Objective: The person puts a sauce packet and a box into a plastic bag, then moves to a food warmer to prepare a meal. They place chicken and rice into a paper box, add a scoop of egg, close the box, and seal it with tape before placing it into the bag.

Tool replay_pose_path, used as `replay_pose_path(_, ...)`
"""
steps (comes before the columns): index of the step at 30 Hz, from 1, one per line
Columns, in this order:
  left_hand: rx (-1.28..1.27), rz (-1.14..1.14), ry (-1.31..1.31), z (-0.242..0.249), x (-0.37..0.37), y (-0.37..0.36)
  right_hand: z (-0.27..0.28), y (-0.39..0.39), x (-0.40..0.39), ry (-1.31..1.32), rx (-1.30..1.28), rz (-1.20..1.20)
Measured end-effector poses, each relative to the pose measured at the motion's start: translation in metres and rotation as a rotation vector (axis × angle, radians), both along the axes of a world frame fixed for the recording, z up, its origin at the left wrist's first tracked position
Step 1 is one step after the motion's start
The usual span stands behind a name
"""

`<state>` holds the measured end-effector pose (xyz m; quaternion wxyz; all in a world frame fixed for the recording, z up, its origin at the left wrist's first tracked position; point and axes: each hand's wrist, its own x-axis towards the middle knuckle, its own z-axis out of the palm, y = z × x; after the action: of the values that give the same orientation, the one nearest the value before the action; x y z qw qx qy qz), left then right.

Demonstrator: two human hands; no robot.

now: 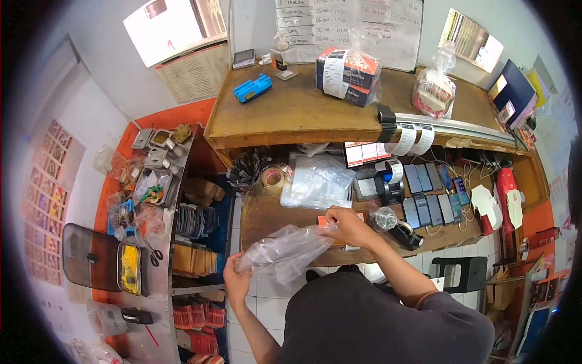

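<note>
Clear plastic bag [284, 250] x1: L grip [237, 274], R grip [346, 226] both closed on it.

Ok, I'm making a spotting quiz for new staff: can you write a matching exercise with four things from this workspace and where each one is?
Things
1. Clear plastic bag
2. Scissors
3. Bright blue object
4. Phones

Places
A. On the upper wooden shelf
B. Beside the container of yellow contents
C. In rows on the lower desk
D. Between the left hand and right hand

Pairs: 1-D, 2-B, 3-A, 4-C
</note>
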<state>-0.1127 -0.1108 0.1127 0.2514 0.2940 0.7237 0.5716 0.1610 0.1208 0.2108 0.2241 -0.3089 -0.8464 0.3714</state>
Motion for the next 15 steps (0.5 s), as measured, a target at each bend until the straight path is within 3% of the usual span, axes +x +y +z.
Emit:
replay_pose_path(3, -0.075, 0.01, 0.144, 0.006, 0.026, 0.015, -0.022, -0.009, -0.006, 0.034, 0.056, 0.041)
replay_pose_path(5, -0.148, 0.096, 0.484, -0.003, 0.031, 0.014, -0.028, -0.01, -0.002, 0.023, 0.04, 0.045)
replay_pose_path(6, -0.521, 0.125, 0.357, -0.005, 0.023, 0.008, -0.023, -0.003, 0.005, -0.078, 0.001, -0.032)
replay_pose_path(9, -0.58, 0.228, 0.517, -0.026, 0.037, 0.01, -0.015, -0.01, 0.003, -0.238, -0.072, -0.136)
replay_pose_path(12, -0.44, 0.057, 0.775, 0.042, 0.068, 0.026, -0.016, -0.01, -0.006, -0.024, -0.098, -0.029)
replay_pose_path(14, -0.066, -0.083, 0.765, 0.061, 0.08, 0.046, -0.022, -0.003, -0.014, 0.039, -0.106, 0.201)
replay_pose_path(15, -0.081, -0.137, 0.586, 0.06, 0.079, 0.054, -0.03, 0.001, -0.019, -0.009, -0.047, 0.238)
